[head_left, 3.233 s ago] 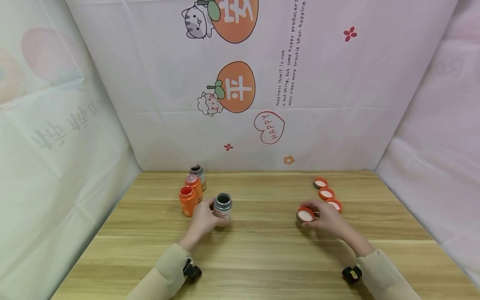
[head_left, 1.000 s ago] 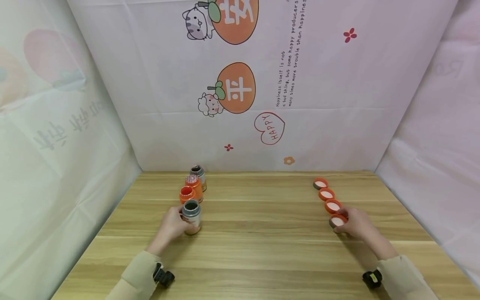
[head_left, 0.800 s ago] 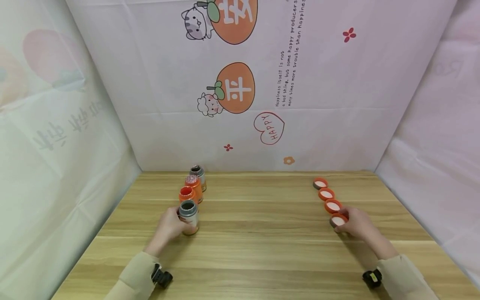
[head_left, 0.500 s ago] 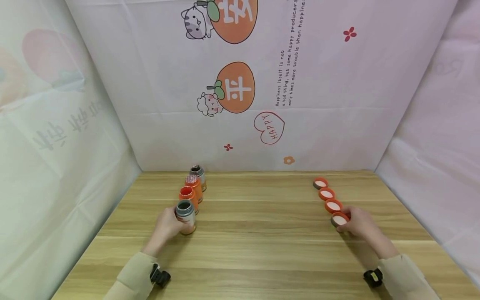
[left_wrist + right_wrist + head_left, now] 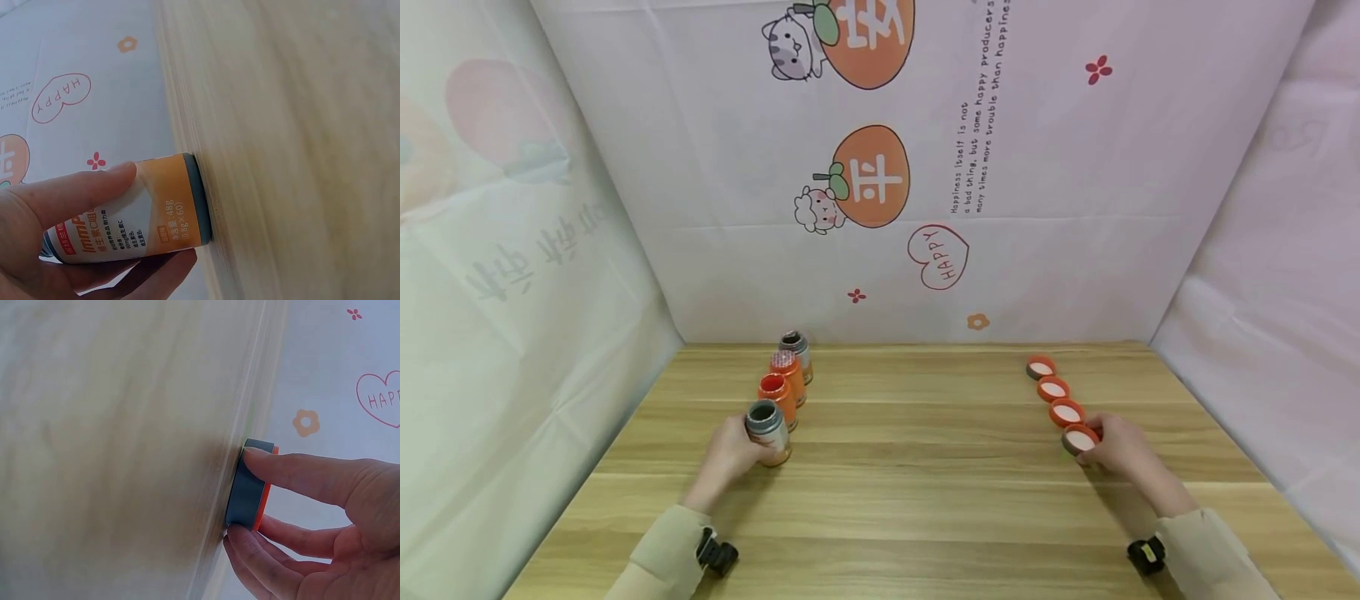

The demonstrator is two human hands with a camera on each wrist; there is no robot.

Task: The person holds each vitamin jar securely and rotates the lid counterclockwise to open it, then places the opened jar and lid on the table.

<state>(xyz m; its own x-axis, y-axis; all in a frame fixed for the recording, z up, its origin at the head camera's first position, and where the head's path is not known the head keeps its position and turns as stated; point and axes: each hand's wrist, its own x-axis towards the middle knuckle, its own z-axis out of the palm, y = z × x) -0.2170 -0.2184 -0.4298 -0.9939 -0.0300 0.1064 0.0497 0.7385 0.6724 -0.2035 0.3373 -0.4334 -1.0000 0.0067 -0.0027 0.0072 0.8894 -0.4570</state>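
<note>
On the left side of the head view, my left hand grips an uncapped grey vitamin bottle with an orange and white label. The left wrist view shows that bottle between thumb and fingers, its base at the tabletop. Behind it in a row stand an orange bottle, another orange bottle with a patterned top, and a second grey bottle. My right hand pinches a grey and orange bottle cap, white inside facing up. In the right wrist view the cap's grey side lies by the wood.
Three more caps run back from the right hand: an orange cap, another orange cap and a grey-orange cap. The wooden table ends at a white printed cloth behind, with cloth walls on both sides.
Both hands have moved outward from the middle, the left bringing the grey bottle to the front of the bottle row, the right bringing the cap to the front of the cap row.
</note>
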